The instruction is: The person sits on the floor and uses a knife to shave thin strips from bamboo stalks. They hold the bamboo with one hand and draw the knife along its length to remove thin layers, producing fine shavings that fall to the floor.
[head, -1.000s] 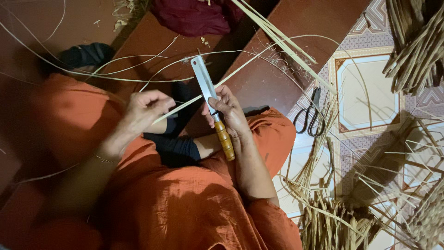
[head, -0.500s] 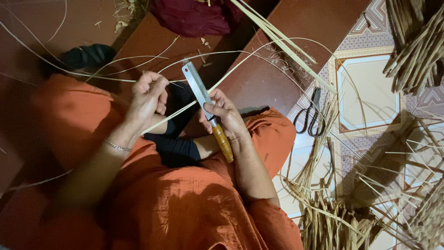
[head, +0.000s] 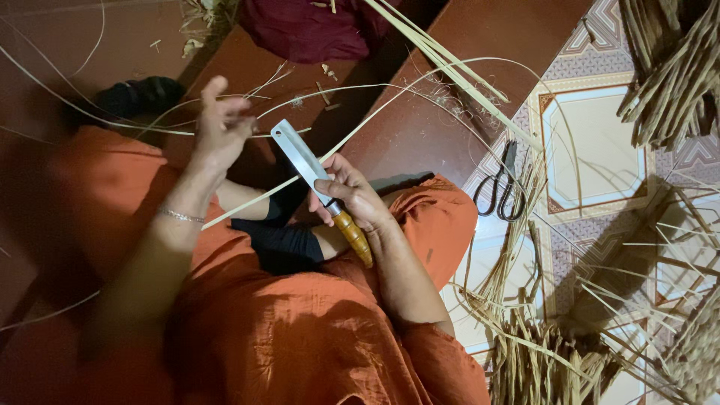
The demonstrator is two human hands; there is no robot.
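Observation:
My right hand [head: 352, 196] grips a knife [head: 304, 161] with a broad steel blade and an orange wooden handle, blade pointing up and away over my lap. A long pale cane strip [head: 390, 105] runs under the blade and arcs off to the upper right. My left hand [head: 219, 127] is raised to the left of the blade and pinches a thin strip [head: 150, 129] that trails away to the left. I sit in orange clothing [head: 285, 337] with dark sleeves at the knees.
Black scissors [head: 501, 189] lie on the patterned tile floor to the right. Bundles of dried cane strips [head: 675, 67] lie at upper right and more [head: 540, 352] at lower right. A dark red cloth [head: 315, 26] sits at the top. Loose strips cross the red floor.
My left hand has moved up and to the left, pulling its strip away from the blade. The knife blade has tilted slightly leftward; my right hand stays in place.

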